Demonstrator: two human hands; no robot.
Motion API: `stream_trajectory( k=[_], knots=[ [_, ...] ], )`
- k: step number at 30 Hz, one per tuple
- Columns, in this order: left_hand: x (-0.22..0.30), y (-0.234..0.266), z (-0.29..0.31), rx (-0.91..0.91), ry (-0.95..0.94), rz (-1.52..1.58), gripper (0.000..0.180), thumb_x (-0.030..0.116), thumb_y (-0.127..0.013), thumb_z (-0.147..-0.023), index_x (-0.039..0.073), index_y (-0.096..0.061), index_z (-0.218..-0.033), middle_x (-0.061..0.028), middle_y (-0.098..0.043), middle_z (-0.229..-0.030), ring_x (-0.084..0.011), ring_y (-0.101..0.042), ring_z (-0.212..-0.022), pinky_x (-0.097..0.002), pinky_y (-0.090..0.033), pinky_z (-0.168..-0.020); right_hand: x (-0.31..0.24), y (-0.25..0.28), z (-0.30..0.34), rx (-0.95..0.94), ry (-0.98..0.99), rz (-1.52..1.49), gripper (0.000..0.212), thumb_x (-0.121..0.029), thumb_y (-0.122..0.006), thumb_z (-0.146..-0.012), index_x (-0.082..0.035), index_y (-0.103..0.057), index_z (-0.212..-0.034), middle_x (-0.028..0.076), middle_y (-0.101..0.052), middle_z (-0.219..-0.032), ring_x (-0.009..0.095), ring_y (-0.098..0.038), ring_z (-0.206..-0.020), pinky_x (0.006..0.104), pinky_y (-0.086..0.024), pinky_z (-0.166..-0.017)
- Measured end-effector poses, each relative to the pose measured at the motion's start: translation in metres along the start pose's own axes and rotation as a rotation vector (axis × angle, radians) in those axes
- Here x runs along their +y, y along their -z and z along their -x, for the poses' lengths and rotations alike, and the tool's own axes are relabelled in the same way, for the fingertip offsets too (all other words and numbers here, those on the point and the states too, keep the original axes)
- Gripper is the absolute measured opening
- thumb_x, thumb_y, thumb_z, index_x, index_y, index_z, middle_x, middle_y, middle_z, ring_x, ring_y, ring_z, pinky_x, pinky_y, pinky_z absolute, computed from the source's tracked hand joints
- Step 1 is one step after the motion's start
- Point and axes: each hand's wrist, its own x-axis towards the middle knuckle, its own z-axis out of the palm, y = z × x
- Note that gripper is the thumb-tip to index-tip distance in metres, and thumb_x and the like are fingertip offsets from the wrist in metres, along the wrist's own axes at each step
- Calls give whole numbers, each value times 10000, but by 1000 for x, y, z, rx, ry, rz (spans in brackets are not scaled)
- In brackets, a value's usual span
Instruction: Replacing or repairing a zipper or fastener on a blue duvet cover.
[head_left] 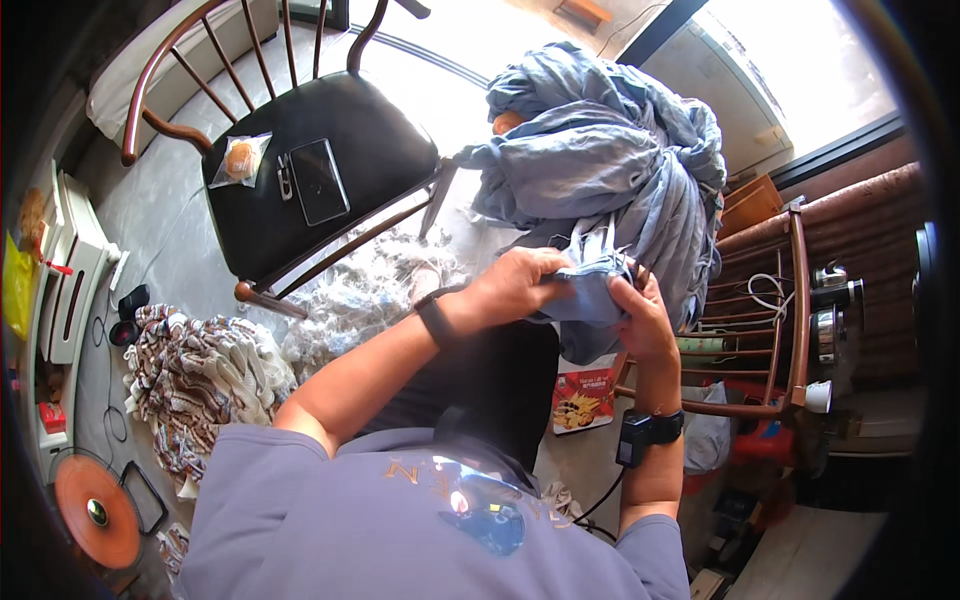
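Observation:
Both my hands hold a folded edge of light blue cloth [594, 294] in front of me. My left hand [528, 280] pinches it at its left side, thumb and fingers closed together. At the right side my right hand [645, 312] grips the same edge, with the thumb on top. White loose threads hang along this edge. Just beyond my hands rises a big heaped bundle of the same blue cloth [600, 160], crumpled and gathered. What lies under the bundle is mostly hidden.
A wooden chair with a black seat [350, 110] stands at far left, carrying a tablet [322, 182] and a wrapped bun-like item [242, 160]. Fluffy lint and thread scraps [345, 290] cover the floor near it. Patterned cloth [205, 375] lies left; a wooden rack [795, 310] stands right.

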Motion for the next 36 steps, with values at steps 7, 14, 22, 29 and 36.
stream_trajectory(
  k=[7, 14, 22, 29, 36],
  knots=[
    [0, 44, -22, -53, 394, 997, 347, 306, -521, -921, 0, -549, -1084, -43, -599, -960, -91, -567, -855, -259, -473, -748, -33, 29, -36, -185, 348, 641, 158, -187, -703, -802, -61, -615, -840, -78, -471, -645, 28, -436, -579, 182, -351, -535],
    [-26, 59, -36, 494, 10, -219, 168, 129, -602, -862, 23, -589, -992, -56, -597, -874, -118, -571, -786, -246, -478, -714, -27, 10, -67, -83, -135, 181, 121, -181, -593, -882, -76, -582, -823, -66, -469, -617, 20, -392, -469, 170, -297, -400],
    [15, 31, -37, 270, 6, 307, 248, 148, -653, -837, -12, -578, -1011, -55, -629, -872, -105, -593, -794, -231, -484, -692, -19, -20, -78, -91, -45, 82, 68, -142, -611, -852, -78, -599, -834, -55, -505, -618, 21, -395, -435, 172, -270, -373],
    [43, 53, -30, 35, 88, 570, 134, 162, -542, -915, 33, -572, -928, -19, -592, -731, -90, -589, -692, -226, -480, -671, -42, 18, -71, 13, 142, 58, 44, -93, -591, -861, -72, -610, -894, -35, -563, -667, 6, -383, -418, 164, -261, -346],
    [-5, 25, -65, 308, -8, 12, 228, 72, -620, -753, -15, -587, -962, -113, -625, -846, -167, -600, -792, -315, -472, -722, -38, -28, -84, -192, -1, 5, 71, -119, -576, -878, -64, -596, -919, -30, -556, -681, 8, -359, -416, 160, -259, -352]
  ],
)
